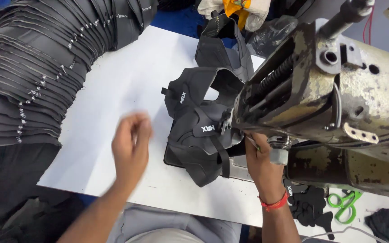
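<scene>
A black shoe upper piece [199,135] with white lettering lies on the white table [122,81] under the head of a worn industrial sewing machine [325,99]. My left hand [130,148] hovers blurred over the table, left of the piece, fingers loosely curled and holding nothing. My right hand [260,159], with a red thread band on the wrist, reaches under the machine head beside the needle area, touching the edge of the black piece. Its fingertips are hidden by the machine.
A long stack of black cut pieces [37,67] curves along the left and top. More black pieces [223,47] lie behind the machine. Green-handled scissors [345,204] and small black scraps [309,207] sit at the lower right.
</scene>
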